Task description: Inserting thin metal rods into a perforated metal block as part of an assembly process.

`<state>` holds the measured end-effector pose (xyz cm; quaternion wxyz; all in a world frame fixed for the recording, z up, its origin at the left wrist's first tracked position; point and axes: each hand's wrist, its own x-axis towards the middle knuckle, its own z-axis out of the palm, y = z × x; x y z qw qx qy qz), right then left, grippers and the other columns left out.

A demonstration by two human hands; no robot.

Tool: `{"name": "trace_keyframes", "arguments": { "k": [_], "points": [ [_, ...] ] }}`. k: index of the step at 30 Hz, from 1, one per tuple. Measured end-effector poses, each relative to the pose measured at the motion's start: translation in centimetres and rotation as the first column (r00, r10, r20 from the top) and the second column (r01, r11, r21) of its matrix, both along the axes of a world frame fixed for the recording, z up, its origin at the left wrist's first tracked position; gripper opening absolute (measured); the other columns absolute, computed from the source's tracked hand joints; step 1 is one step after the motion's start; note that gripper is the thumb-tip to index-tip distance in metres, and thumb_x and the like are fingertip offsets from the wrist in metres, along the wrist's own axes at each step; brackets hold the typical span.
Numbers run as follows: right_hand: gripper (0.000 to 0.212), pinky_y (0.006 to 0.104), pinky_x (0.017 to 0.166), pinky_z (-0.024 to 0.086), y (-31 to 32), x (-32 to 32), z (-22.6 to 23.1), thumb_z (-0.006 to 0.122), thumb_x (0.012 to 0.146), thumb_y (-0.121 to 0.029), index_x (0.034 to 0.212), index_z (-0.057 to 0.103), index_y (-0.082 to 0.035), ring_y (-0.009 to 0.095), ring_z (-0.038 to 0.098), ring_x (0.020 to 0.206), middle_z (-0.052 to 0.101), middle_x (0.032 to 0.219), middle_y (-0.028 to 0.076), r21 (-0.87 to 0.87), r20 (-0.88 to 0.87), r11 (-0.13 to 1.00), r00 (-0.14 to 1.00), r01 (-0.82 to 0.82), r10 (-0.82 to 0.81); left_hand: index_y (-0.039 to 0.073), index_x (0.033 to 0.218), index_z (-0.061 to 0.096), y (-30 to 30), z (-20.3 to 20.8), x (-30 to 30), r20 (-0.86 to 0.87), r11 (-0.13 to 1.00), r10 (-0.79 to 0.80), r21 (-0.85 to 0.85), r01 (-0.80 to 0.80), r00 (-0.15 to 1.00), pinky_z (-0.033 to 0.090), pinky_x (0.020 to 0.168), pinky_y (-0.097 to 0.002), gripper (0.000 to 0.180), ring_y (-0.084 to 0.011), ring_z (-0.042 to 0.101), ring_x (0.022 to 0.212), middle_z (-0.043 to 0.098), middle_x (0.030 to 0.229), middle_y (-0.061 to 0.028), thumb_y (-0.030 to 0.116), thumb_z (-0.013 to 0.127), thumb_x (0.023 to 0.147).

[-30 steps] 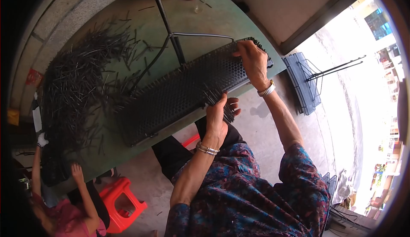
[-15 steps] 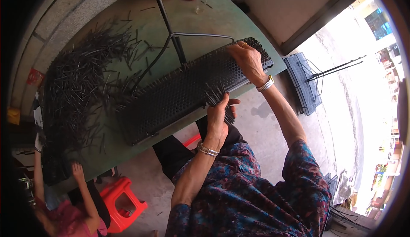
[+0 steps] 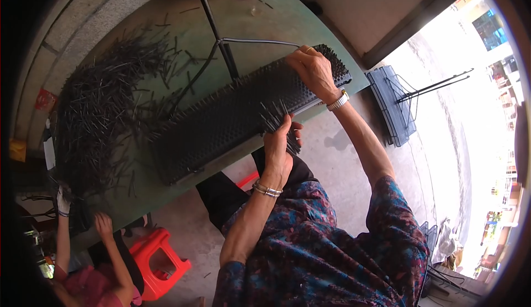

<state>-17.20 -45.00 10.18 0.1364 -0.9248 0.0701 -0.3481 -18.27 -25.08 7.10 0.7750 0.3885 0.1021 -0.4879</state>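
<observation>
A long black broom head [image 3: 221, 119] full of small holes lies slantwise on the green table. Short dark bristles [image 3: 330, 64] stand densely at its right end, and others line its far edge. In my left hand [image 3: 280, 150], closed at the near edge of the head, is a bunch of stiff black bristles [image 3: 272, 117] whose tips fan out. My right hand [image 3: 313, 69] is bent over the head's right part, fingers pinched near the far edge. Whatever is between those fingertips is hidden.
A metal pole [image 3: 209, 14] with a forked brace runs from the head across the table [image 3: 265, 25]. Loose bristles [image 3: 105, 108] are heaped at left, where another person's hand [image 3: 103, 225] rests. A red stool [image 3: 157, 265] and a similar broom head [image 3: 391, 106] stand on the floor.
My right hand has shifted slightly left and up along the head. My left hand has moved slightly left with the bunch. The other person's gloved hand has moved inward.
</observation>
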Motion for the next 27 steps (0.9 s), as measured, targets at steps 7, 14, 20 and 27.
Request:
{"name": "trace_keyframes", "arguments": {
  "k": [7,14,20,27],
  "points": [
    [0.013,0.0379,0.065,0.048,0.7,0.1,-0.8,0.064,0.085,-0.019,0.091,0.071,-0.011,0.028,0.063,0.077,0.064,0.085,0.008,0.072,-0.017,0.971,0.973,0.230,-0.229,0.004,0.106,0.060,0.3,0.2,0.0,0.007,1.000,0.024,-0.019,-0.024,1.000,0.046,0.053,-0.0266,0.021,-0.0114,0.054,0.062,0.060,0.077,-0.0048,0.022,0.060,0.095],
    [0.017,0.0363,0.069,0.048,1.2,0.2,-1.1,0.064,0.086,-0.020,0.098,0.073,-0.012,0.025,0.063,0.080,0.065,0.086,0.006,0.064,-0.046,0.966,0.968,0.250,-0.247,0.003,0.105,0.060,0.5,0.5,0.0,0.006,0.999,0.042,-0.011,-0.042,0.999,0.045,0.052,-0.0262,0.022,-0.0113,0.054,0.062,0.058,0.075,-0.0035,0.021,0.061,0.094],
    [0.015,0.0370,0.072,0.047,0.9,0.6,-1.1,0.065,0.085,-0.021,0.096,0.073,-0.015,0.026,0.061,0.084,0.064,0.087,0.005,-0.023,-0.039,0.990,0.990,0.137,-0.138,0.003,0.104,0.061,0.3,0.5,-0.1,-0.007,1.000,0.031,-0.007,-0.031,1.000,0.045,0.051,-0.0255,0.021,-0.0111,0.054,0.062,0.058,0.075,-0.0032,0.021,0.063,0.093],
    [0.017,0.0379,0.076,0.044,1.5,-0.3,-0.1,0.066,0.084,-0.024,0.096,0.074,-0.014,0.027,0.058,0.087,0.063,0.087,0.007,-0.116,-0.080,0.960,0.961,0.254,-0.264,0.003,0.102,0.062,0.2,0.4,0.0,-0.018,0.998,0.052,-0.021,-0.053,0.998,0.044,0.051,-0.0247,0.021,-0.0110,0.054,0.062,0.059,0.076,-0.0038,0.021,0.064,0.092]
  ]
}}
